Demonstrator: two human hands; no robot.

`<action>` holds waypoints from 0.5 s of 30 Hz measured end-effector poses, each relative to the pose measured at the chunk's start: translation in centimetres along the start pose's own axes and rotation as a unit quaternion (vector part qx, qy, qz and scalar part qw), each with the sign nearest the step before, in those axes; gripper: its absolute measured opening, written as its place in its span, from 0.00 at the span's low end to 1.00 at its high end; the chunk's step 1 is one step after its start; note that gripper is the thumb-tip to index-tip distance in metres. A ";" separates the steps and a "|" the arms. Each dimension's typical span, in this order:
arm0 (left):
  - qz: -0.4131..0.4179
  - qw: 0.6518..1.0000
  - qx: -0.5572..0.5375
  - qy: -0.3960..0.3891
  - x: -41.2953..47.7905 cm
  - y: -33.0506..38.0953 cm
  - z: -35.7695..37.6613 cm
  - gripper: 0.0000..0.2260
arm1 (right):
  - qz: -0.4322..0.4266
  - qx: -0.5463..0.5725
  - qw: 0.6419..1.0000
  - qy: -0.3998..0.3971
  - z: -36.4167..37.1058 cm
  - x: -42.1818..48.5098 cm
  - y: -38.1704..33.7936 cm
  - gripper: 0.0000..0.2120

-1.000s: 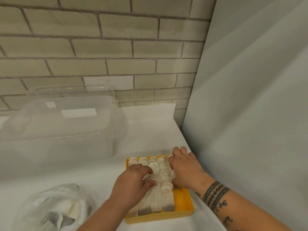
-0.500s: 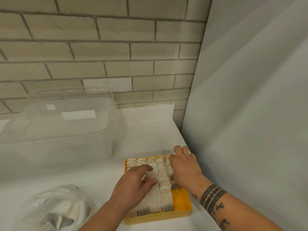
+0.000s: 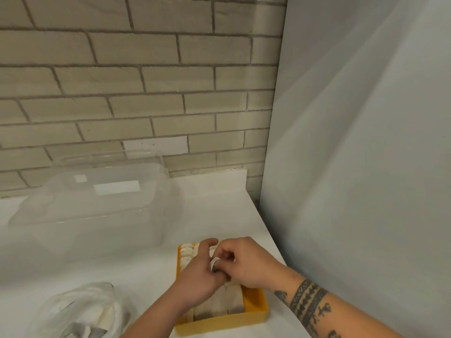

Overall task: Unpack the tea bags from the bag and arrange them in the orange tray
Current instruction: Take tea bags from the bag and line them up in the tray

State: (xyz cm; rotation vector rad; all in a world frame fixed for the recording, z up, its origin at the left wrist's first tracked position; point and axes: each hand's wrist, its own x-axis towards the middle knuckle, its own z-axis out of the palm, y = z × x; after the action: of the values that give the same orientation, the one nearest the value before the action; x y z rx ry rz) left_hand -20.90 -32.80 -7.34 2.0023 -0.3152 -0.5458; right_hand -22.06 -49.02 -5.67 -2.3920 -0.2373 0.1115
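The orange tray [image 3: 258,311] sits on the white counter near its right edge, packed with rows of pale tea bags [image 3: 219,306]. Both hands hover over the tray's middle. My right hand [image 3: 249,263] has curled fingers that pinch one tea bag [image 3: 214,262] held up above the rows. My left hand [image 3: 197,274] meets it from the left, its thumb and fingers touching the same tea bag. At the bottom left lies the clear plastic bag [image 3: 80,311] with more tea bags inside.
A large clear plastic bin [image 3: 92,211] with a lid stands at the back left against the brick wall. A grey-white panel [image 3: 353,167] rises along the counter's right edge. Bare counter [image 3: 146,276] lies between the bag, the bin and the tray.
The hands, which lay spread on the rows of tea bags, have come together over the tray's middle. The right hand now pinches one tea bag lifted above the rows.
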 end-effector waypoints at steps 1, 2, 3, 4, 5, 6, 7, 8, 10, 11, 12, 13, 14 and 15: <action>-0.003 1.000 -0.009 0.003 -0.1 0.2 0.0 0.31 | 0.013 0.009 1.000 0.008 -0.2 -0.2 0.2 0.03; -0.007 1.000 -0.017 0.009 -0.1 0.5 0.1 0.28 | 0.024 0.016 0.999 0.018 -0.4 -0.3 0.4 0.03; -0.009 1.000 -0.017 0.012 -0.3 0.8 0.2 0.24 | 0.032 0.022 0.999 0.029 -0.5 -0.5 0.7 0.04; -0.011 1.000 -0.014 0.011 -0.3 1.0 0.4 0.19 | 0.036 0.028 0.998 0.037 -0.7 -0.6 1.0 0.05; -0.008 1.000 -0.012 0.008 -0.5 1.1 0.6 0.16 | 0.038 0.032 0.998 0.040 -0.8 -0.8 1.2 0.05; -0.008 1.000 -0.017 0.003 -0.6 1.3 0.8 0.14 | 0.040 0.035 0.998 0.040 -0.9 -1.0 1.3 0.04; -0.008 0.999 -0.031 -0.001 -0.8 1.4 1.0 0.13 | 0.042 0.040 0.998 0.039 -1.0 -1.1 1.4 0.04; -0.008 0.999 -0.052 -0.001 -0.8 1.4 1.2 0.12 | 0.043 0.053 0.997 0.041 -1.1 -1.3 1.4 0.05; -0.013 0.995 -0.096 0.021 -0.7 1.5 1.4 0.13 | 0.050 0.100 0.992 0.057 -1.1 -1.5 1.5 0.07; -0.018 0.992 -0.116 0.041 -0.5 1.5 1.4 0.13 | 0.056 0.120 0.989 0.067 -1.2 -1.5 1.5 0.08; -0.022 0.989 -0.133 0.058 -0.4 1.5 1.4 0.15 | 0.064 0.132 0.986 0.075 -1.2 -1.5 1.6 0.08; -0.025 0.986 -0.147 0.070 -0.3 1.6 1.4 0.17 | 0.074 0.136 0.985 0.079 -1.2 -1.4 1.6 0.08; -0.027 0.985 -0.150 0.083 -0.2 1.7 1.4 0.20 | 0.084 0.134 0.984 0.081 -1.2 -1.4 1.5 0.08; -0.029 0.984 -0.142 0.100 -0.2 1.9 1.3 0.23 | 0.093 0.129 0.984 0.082 -1.3 -1.3 1.4 0.09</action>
State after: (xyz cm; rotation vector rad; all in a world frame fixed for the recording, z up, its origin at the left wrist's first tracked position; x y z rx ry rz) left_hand -21.70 -34.63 -6.17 1.7746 -0.0514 -0.3966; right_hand -22.95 -51.16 -5.69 -2.1460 0.0745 0.0287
